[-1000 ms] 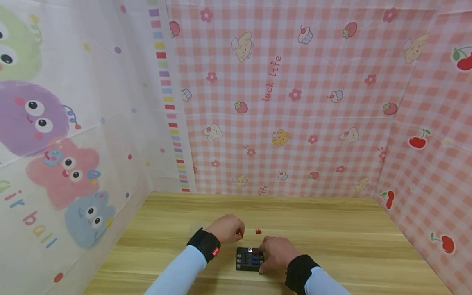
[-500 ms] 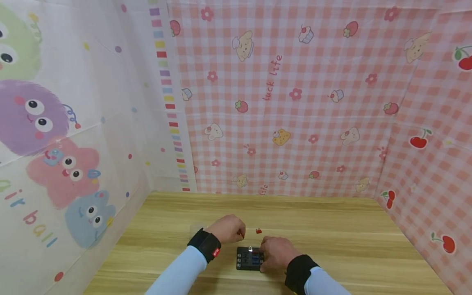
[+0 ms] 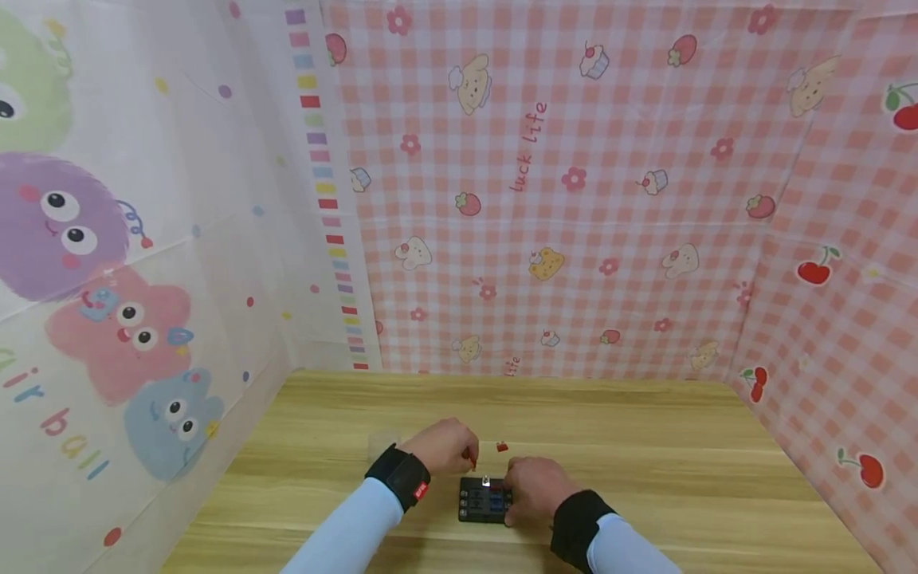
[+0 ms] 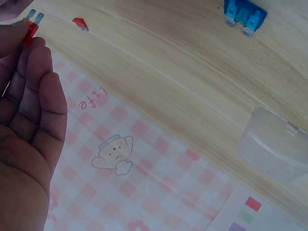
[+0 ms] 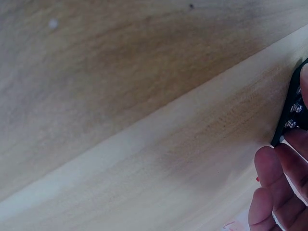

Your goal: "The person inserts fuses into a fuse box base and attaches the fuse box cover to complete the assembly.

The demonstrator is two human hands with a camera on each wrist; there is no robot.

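My left hand (image 3: 446,446) pinches a red blade fuse (image 4: 32,32) between thumb and fingers; in the left wrist view its two metal prongs point up, away from the palm. In the head view this hand is just beyond the back left corner of a black fuse block (image 3: 469,516). Blue and red fuses sit in the block's right-hand slots, and a metal terminal (image 3: 486,481) stands at its back edge. My right hand (image 3: 539,488) grips the block's right side, thumb in front and fingers behind, covering part of its screw row (image 5: 293,115).
A loose red fuse (image 3: 502,447) lies on the wooden table (image 3: 645,446) behind the block. The left wrist view also has a loose blue fuse (image 4: 244,17) and a clear plastic container (image 4: 274,144). Patterned cloth walls (image 3: 545,303) close off the back and sides.
My left hand has edged slightly closer to the block, and more of the red fuse shows below its fingertips. The right hand keeps its grip on the block. The head view has shifted slightly.
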